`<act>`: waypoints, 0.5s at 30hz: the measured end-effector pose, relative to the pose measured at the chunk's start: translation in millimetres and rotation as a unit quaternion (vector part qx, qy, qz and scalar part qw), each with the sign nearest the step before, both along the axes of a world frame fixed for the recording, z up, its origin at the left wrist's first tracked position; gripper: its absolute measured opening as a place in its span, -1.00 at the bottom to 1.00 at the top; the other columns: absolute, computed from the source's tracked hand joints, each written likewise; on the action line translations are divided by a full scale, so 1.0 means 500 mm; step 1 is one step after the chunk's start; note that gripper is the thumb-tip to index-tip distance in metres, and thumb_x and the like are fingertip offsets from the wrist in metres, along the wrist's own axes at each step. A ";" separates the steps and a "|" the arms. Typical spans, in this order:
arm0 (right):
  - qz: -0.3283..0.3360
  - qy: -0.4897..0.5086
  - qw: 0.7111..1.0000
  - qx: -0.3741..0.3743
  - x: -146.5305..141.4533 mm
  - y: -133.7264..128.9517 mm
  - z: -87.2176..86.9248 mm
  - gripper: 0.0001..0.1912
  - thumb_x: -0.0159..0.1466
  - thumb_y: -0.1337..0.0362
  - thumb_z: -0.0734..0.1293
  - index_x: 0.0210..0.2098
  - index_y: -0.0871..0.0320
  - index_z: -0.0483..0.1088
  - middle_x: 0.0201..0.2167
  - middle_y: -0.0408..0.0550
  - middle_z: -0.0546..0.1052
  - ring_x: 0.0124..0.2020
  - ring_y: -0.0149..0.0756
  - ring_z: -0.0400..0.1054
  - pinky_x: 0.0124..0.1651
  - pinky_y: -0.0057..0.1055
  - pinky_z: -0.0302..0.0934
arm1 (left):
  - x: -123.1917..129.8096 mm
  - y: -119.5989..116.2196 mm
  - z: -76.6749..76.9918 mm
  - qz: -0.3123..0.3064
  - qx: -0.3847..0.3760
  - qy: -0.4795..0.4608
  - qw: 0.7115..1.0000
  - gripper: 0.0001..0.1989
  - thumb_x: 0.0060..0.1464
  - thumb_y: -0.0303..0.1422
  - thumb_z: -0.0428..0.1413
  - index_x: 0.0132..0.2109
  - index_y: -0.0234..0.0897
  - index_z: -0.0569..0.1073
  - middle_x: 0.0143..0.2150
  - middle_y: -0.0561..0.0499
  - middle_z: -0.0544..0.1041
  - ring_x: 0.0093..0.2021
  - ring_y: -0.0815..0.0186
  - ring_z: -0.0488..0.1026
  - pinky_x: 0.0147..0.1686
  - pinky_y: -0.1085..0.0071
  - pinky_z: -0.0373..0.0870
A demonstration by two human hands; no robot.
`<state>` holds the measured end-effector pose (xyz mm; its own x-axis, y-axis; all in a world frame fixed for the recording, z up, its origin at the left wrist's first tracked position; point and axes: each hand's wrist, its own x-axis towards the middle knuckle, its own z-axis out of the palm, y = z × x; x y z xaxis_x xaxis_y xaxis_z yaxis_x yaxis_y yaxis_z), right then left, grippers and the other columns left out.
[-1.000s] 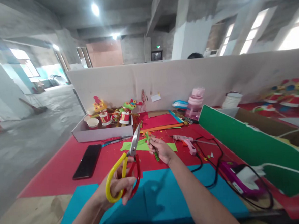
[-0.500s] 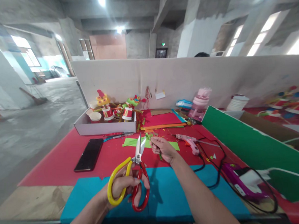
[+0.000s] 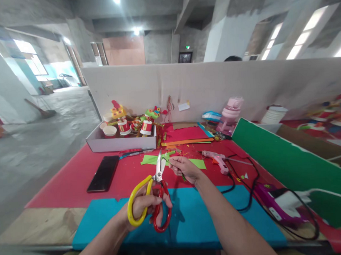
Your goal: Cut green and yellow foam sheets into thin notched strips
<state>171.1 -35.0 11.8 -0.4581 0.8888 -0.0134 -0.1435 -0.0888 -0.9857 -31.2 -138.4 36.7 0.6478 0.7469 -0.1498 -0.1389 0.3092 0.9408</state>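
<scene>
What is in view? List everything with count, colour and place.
Scissors: one, yellow and red handles, left hand
Thin strip: at least one, green, right hand
Light paper: several pieces, green, mid-table
Long strips: several, mostly orange, behind the paper
Phone: one, black, table's left
Tray box: one, whitish, back left
Cup figures: several, red and white, in the box
Glue gun: one, pink, right of the paper
Power strip: one, purple, front right
Large box: one, green side, right
Blue sheeting: count unclear, blue, front edge
Partition: one, off-white, behind the table
Broom: one, brownish, floor at left
Left hand: one, bare, front centre
Right hand: one, bare, centre
</scene>
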 end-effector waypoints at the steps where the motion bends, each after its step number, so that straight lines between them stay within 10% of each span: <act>1: -0.001 0.000 1.000 0.001 -0.003 -0.001 0.000 -0.59 0.12 -0.02 0.39 -0.50 0.23 0.35 -0.71 -0.30 0.17 -0.71 -0.62 -0.12 -0.63 -0.56 -0.28 | 0.000 0.000 -0.001 0.016 0.006 -0.001 1.000 -0.73 0.03 -0.37 0.01 -0.22 -0.49 0.49 -0.67 -0.09 0.45 -0.71 0.38 0.27 -0.68 0.50 0.08; 15: 0.002 0.049 0.999 -0.012 -0.005 0.007 -0.017 -0.64 0.11 0.03 0.41 -0.53 0.21 0.35 -0.72 -0.30 0.15 -0.72 -0.60 -0.12 -0.66 -0.56 -0.28 | 0.003 -0.001 0.004 0.104 0.017 -0.013 0.994 -0.65 0.14 -0.19 0.02 -0.46 -0.39 0.40 -0.82 0.07 0.24 -0.81 0.49 0.11 -0.71 0.53 0.00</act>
<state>168.5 -31.4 3.2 -0.4623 0.8866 0.0115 -0.2393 -0.1123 -0.9644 -29.4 -139.0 38.9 0.4823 0.8694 -0.1072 -0.2217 0.2395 0.9452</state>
